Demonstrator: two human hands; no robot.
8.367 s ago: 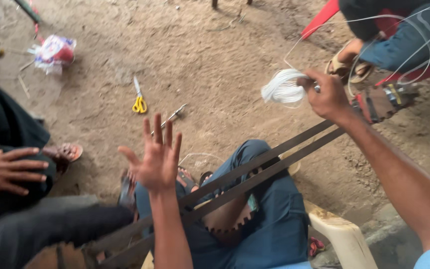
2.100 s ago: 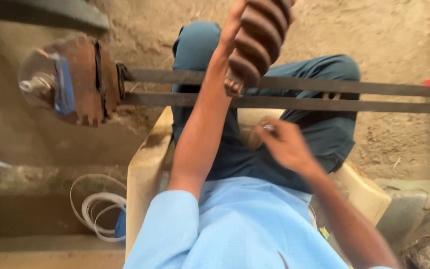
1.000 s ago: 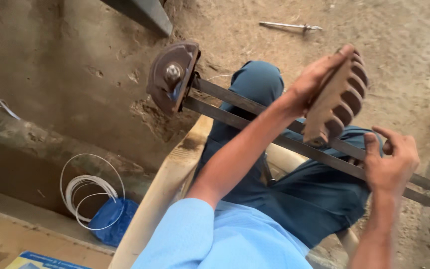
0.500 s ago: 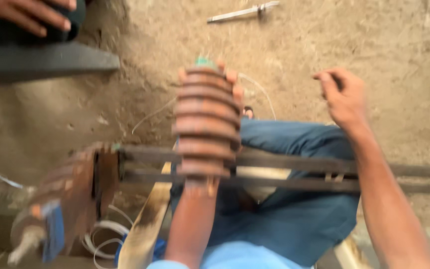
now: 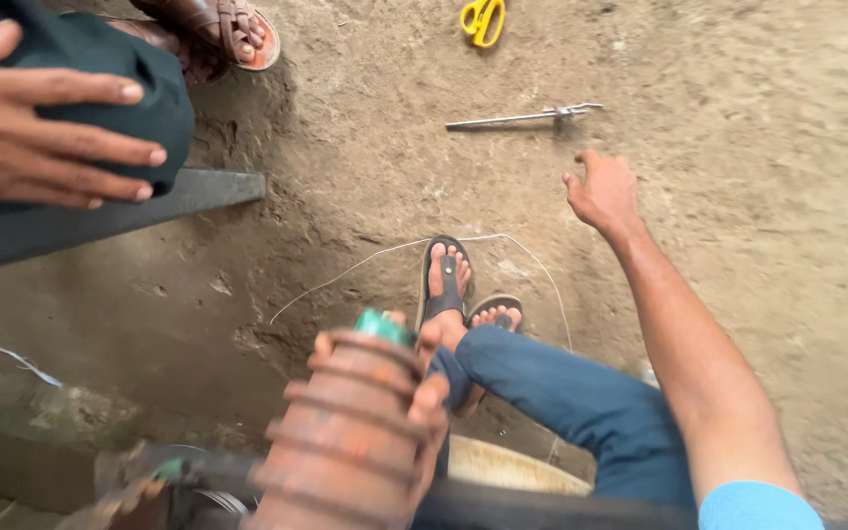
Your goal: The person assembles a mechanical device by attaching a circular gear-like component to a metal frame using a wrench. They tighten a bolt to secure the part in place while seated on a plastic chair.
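At the far left, another person's hand (image 5: pixel 41 128) lay flat on a dark-clothed knee, above a dark grey metal bar (image 5: pixel 100 216) that slanted across the dirt floor (image 5: pixel 768 255); that person's sandalled foot (image 5: pixel 233 29) showed at the top edge. Low in the middle, the wearer's left hand (image 5: pixel 424 393) was wrapped around a ribbed, rust-brown cylindrical block (image 5: pixel 350 442) with a green cap (image 5: pixel 382 326) at its far end, the fingers curled over the ridges and the thumb side hidden behind it. The block sat close to the camera, above a dark bar running along the bottom edge, and was blurred. Just beyond it the wearer's own sandalled feet (image 5: pixel 453 290) rested on the floor, with a thin pale wire (image 5: pixel 365 260) looping around them. Further right, the right hand (image 5: pixel 603 191) was spread open and empty, fingers loose, stretched toward a slim metal rod-like tool (image 5: pixel 522 118) lying near it but not touching. Yellow-handled scissors (image 5: pixel 483 20) lay beyond, at the top edge.

The block looked heavy for a one-handed hold, and with attention on the far reach it could have tipped or slipped onto the feet beneath. The wire around the sandals might also have snagged a foot if the legs shifted, and leaning out for the tool could have unsettled the seated balance.
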